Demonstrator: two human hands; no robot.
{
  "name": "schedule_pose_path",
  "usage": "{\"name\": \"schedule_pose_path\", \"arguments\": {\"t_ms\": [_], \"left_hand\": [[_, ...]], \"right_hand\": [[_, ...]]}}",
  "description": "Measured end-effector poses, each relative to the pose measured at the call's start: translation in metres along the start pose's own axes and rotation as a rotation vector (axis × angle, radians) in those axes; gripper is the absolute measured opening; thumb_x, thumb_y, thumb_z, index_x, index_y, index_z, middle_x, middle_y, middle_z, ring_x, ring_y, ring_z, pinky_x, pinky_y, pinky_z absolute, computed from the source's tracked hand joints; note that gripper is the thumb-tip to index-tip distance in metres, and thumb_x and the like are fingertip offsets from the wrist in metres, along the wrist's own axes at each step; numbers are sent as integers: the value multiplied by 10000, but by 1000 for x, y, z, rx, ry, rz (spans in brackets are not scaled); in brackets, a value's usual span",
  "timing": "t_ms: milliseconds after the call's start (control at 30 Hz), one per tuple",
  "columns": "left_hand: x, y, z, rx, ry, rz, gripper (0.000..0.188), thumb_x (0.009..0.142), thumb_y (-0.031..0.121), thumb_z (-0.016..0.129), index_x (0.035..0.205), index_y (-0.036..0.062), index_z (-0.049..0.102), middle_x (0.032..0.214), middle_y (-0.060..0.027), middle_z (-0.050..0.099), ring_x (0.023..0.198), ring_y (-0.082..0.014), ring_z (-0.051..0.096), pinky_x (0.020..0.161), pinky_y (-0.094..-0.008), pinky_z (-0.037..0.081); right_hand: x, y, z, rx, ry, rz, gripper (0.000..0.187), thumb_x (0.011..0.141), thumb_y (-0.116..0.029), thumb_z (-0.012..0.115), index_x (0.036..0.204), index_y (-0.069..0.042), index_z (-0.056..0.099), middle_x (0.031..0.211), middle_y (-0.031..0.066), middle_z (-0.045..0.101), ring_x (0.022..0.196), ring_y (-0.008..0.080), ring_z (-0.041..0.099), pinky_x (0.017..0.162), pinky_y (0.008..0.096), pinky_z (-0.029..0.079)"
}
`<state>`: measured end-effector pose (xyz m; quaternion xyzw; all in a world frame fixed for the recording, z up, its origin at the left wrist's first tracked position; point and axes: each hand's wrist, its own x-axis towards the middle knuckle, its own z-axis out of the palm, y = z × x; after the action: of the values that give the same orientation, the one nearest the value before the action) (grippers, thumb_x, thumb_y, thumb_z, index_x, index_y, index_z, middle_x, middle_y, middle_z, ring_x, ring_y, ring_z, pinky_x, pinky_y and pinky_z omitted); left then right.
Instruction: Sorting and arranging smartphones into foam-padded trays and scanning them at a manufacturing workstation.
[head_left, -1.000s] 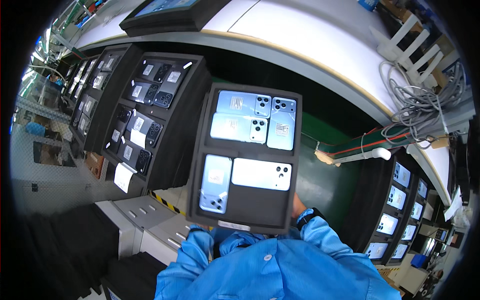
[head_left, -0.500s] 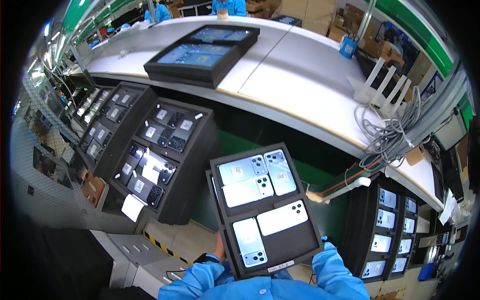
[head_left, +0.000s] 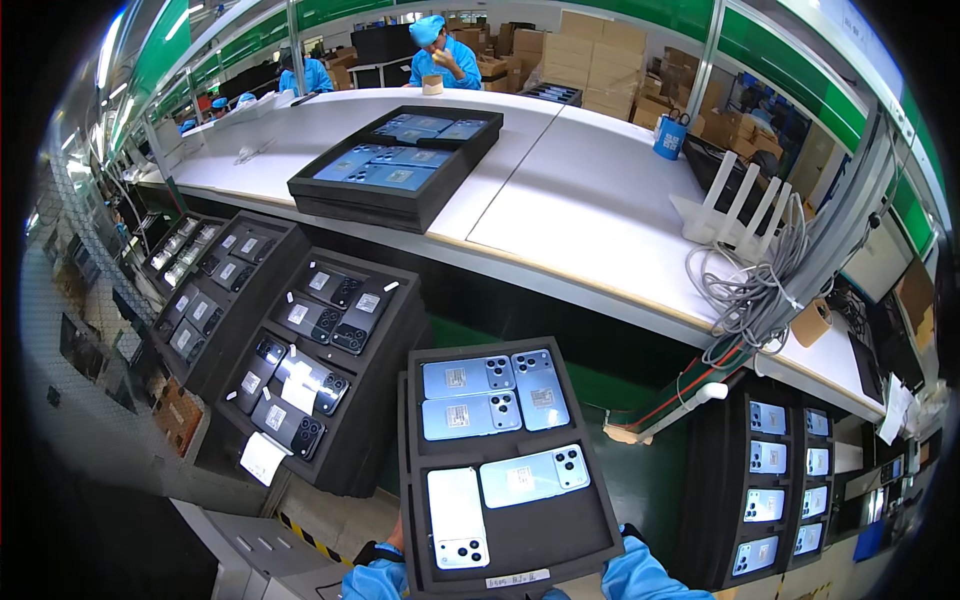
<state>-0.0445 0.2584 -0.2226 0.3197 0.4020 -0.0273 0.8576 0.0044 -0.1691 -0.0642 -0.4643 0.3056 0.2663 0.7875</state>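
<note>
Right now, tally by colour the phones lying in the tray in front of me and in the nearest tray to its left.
Light blue phones, front tray: 5 (one washed out by glare)
Dark phones, left tray: 6
Total: 11

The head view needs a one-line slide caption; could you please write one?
Blue-sleeved arms hold a black tray of five blue phones before a white workbench.
</note>
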Motion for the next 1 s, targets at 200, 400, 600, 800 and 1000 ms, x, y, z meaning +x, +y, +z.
{"name": "schedule_pose_path", "arguments": {"t_ms": [200,400,600,800,1000], "left_hand": [[-54,-20,-36,-30,35,-1,482,959,485,510,1159,56,602,1076,-69,650,986,-223,614,824,-389,520],[-125,-51,-67,-52,104,-55,485,958,484,512,1161,54,603,1080,-70,652,990,-223,615,827,-388,520],[-158,-50,-58,-56,126,-69,487,957,484,515,1164,51,603,1085,-72,654,993,-223,616,830,-387,521],[-177,-26,-27,-11,37,-18,490,956,483,518,1166,49,604,1089,-73,655,997,-224,618,832,-386,521],[-186,27,41,52,-164,130,493,955,482,520,1169,46,605,1093,-75,657,1000,-224,619,835,-385,522]], "right_hand": [[0,32,-7,31,40,42,513,998,-440,483,1360,-77,510,1319,104,585,1200,242,557,994,425,482],[-10,33,-15,54,44,18,513,998,-441,485,1356,-75,513,1315,105,587,1197,244,560,990,425,485],[-30,28,-22,64,40,-17,513,998,-442,487,1353,-73,516,1312,106,589,1193,246,562,986,426,488],[-58,18,-23,103,13,-84,513,998,-442,489,1349,-71,519,1308,107,591,1189,248,564,983,427,491],[-75,-10,-11,124,-45,-187,513,997,-443,491,1346,-69,523,1304,107,594,1186,250,566,979,428,494]]}}
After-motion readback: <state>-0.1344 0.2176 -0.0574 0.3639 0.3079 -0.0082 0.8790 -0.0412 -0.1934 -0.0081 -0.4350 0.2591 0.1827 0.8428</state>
